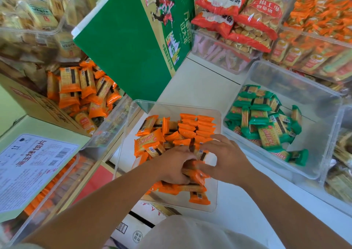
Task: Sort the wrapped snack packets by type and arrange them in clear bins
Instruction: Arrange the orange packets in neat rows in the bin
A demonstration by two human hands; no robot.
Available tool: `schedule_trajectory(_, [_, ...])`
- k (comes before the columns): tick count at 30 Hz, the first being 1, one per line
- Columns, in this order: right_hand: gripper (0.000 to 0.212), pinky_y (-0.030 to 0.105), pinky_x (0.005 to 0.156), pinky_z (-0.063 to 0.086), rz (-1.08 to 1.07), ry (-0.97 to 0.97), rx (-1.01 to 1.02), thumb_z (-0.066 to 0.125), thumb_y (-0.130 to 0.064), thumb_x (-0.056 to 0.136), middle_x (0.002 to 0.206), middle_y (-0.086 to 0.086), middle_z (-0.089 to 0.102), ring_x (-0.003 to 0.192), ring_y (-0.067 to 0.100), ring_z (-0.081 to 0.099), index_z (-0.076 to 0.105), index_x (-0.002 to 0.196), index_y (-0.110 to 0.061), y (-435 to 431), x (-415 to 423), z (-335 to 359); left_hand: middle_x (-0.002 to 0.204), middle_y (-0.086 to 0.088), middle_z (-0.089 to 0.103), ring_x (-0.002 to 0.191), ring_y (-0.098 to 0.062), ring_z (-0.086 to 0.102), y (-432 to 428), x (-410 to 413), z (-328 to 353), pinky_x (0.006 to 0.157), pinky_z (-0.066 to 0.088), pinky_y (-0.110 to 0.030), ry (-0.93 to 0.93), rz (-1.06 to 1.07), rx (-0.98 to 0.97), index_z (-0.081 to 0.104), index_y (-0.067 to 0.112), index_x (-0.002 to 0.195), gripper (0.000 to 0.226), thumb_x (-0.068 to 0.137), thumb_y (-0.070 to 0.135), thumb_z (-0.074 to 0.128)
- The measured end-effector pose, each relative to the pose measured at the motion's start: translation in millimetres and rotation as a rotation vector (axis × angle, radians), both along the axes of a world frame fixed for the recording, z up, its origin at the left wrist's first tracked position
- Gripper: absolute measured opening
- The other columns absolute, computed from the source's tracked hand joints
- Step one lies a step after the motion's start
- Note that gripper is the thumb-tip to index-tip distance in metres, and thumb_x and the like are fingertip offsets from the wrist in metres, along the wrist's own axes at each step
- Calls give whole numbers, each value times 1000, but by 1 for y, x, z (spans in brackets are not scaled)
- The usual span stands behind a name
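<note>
The left hand and right hand each held, in a curled grip, orange-wrapped cracker packets inside the clear plastic bin.

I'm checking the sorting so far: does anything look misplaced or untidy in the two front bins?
No stray colours. The green packets lie heaped loosely in the right bin, unlike the orange packets in neat back rows.
</note>
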State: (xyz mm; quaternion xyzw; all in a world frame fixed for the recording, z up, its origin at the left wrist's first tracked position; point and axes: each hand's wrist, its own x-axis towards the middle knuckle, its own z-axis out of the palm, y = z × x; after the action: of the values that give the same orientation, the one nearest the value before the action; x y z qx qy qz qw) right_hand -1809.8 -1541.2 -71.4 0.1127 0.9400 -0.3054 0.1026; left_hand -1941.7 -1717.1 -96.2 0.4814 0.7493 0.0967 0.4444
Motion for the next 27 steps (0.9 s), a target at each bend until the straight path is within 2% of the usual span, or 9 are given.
schedule_trajectory(2, [80, 50, 118, 10, 78, -126, 9, 51, -88, 67, 129, -20, 58, 136, 6, 36, 59, 131, -40, -4, -2, 12, 128, 12, 49, 119, -10, 51, -7, 3, -3, 104, 46, -31, -154, 179, 121, 54, 39, 138, 66, 79, 49, 82])
schedule_trajectory(5, [70, 55, 119, -3, 89, -162, -23, 67, -76, 75, 129, -26, 54, 128, 0, 40, 49, 136, -44, -13, -2, 11, 123, 14, 56, 118, -1, 54, -12, 13, -11, 104, 46, -26, -286, 363, 293, 60, 36, 130, 57, 79, 42, 86])
schedule_trajectory(9, [51, 54, 119, 7, 180, -118, 151, 68, -61, 82, 121, -20, 60, 124, 11, 52, 55, 128, -42, -14, -3, 0, 126, 12, 60, 115, -6, 57, -15, 21, -14, 99, 50, -30, -95, 324, 263, 53, 35, 135, 67, 76, 51, 82])
schedule_trajectory(12, [58, 60, 115, 16, 168, -57, 250, 77, -58, 74, 116, -11, 66, 115, 20, 62, 62, 125, -34, -11, -5, -7, 107, 5, 64, 96, -18, 61, -23, 25, -11, 82, 54, -36, 128, 143, 114, 60, 26, 113, 44, 85, 57, 72])
schedule_trajectory(15, [66, 68, 111, 23, 178, -57, 336, 87, -54, 64, 112, -8, 68, 107, 23, 67, 65, 121, -31, -16, -8, -16, 106, 5, 68, 95, -20, 62, -31, 31, -11, 79, 55, -40, 230, 4, 32, 66, 26, 112, 48, 89, 67, 59])
schedule_trajectory(18, [67, 70, 108, 29, 187, -51, 375, 91, -53, 55, 107, -8, 67, 102, 23, 68, 66, 114, -32, -24, -10, -22, 114, 2, 68, 104, -22, 60, -29, 37, -11, 85, 55, -41, 321, -55, -17, 67, 26, 120, 46, 91, 61, 62])
schedule_trajectory(21, [67, 70, 103, 35, 197, -67, 427, 93, -52, 51, 103, -8, 67, 98, 23, 68, 67, 109, -32, -30, -12, -20, 113, -3, 66, 105, -27, 61, -18, 48, -11, 86, 56, -42, 456, -131, -79, 69, 21, 117, 32, 95, 44, 64])
schedule_trajectory(24, [64, 68, 100, 37, 175, 8, 407, 91, -49, 56, 106, -6, 67, 98, 24, 68, 67, 113, -32, -29, -9, -20, 109, -5, 65, 103, -29, 61, -8, 59, -13, 82, 54, -40, 555, -202, -185, 69, 19, 111, 22, 96, 35, 65])
schedule_trajectory(27, [61, 64, 102, 33, 136, 101, 384, 85, -46, 66, 114, -5, 65, 100, 24, 66, 63, 121, -30, -25, -1, -19, 109, -5, 65, 101, -29, 63, 3, 60, -10, 74, 45, -38, 554, -220, -238, 65, 18, 113, 23, 96, 33, 66])
